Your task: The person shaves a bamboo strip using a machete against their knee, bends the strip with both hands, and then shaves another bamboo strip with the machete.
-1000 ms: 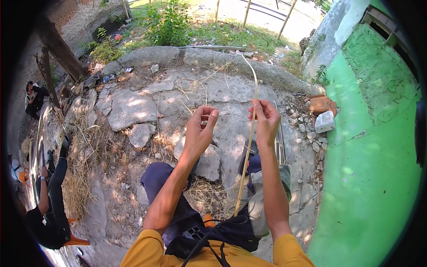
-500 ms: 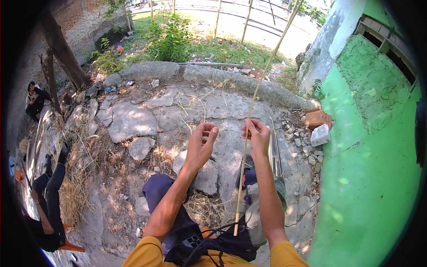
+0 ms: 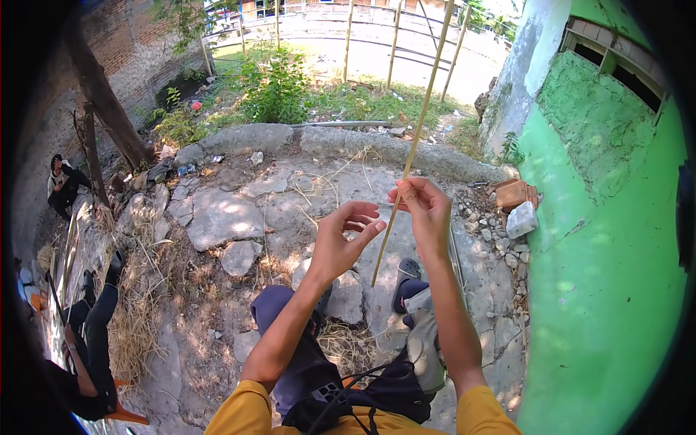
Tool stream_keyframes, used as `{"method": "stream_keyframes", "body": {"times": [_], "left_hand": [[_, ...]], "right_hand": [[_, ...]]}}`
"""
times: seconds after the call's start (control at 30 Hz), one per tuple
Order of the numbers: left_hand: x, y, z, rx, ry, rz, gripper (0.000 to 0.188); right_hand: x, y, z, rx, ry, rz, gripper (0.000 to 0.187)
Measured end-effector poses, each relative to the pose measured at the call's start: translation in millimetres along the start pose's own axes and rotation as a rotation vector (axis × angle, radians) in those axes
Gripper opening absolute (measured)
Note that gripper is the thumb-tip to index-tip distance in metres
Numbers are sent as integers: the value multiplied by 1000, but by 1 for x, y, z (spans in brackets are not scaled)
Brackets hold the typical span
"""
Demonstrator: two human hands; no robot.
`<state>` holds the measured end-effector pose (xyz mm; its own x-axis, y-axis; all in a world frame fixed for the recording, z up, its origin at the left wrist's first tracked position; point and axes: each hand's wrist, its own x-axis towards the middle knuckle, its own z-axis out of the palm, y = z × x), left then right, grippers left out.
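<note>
A long, thin, pale strip that looks like split bamboo [image 3: 420,119] slants up and away past the top of the view. My right hand [image 3: 429,214] pinches it between thumb and fingers, not far from its lower end. That end hangs free below the hand, above my knees. Just left of the strip, my left hand [image 3: 342,241] is open with curved fingers and the thumb apart. Nothing shows in it, and its thumb tip comes near the strip without visibly gripping it.
Cracked concrete slabs [image 3: 225,217] and dry straw-like shavings [image 3: 134,312] cover the ground. A green wall [image 3: 594,312] rises on the right, beside rubble, a brick [image 3: 513,193] and a white block [image 3: 522,220]. Another person [image 3: 90,341] sits at left; one more [image 3: 64,185] sits farther back.
The strip has slid up and away through or with my right hand, so its lower end is now much nearer that hand. My left hand has moved right, toward the strip, with its fingers more spread.
</note>
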<state>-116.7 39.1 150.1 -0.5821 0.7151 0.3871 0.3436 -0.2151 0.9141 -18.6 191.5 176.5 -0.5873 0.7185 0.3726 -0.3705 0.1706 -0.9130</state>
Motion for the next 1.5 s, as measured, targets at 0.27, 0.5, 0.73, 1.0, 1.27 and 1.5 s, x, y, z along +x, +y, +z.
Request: {"method": "stream_keyframes", "body": {"times": [0.27,0.5,0.73,1.0,1.27,1.5], "left_hand": [[-22,47,8,42,110,299,22],[-45,81,15,-49,156,209,15],[-57,84,9,1,260,346,12],[-74,68,16,-307,410,400,9],[-95,64,39,-320,352,412,11],[-149,54,42,-394,150,528,19]], "right_hand": [[-31,-67,11,45,-190,-56,21],[-53,-89,9,79,-305,-49,17],[-89,-133,17,-248,-190,-544,27],[-217,-214,13,-31,-355,-873,9],[-263,-240,-18,-360,-147,-608,21],[-251,-235,-44,-420,-210,-797,10]]}}
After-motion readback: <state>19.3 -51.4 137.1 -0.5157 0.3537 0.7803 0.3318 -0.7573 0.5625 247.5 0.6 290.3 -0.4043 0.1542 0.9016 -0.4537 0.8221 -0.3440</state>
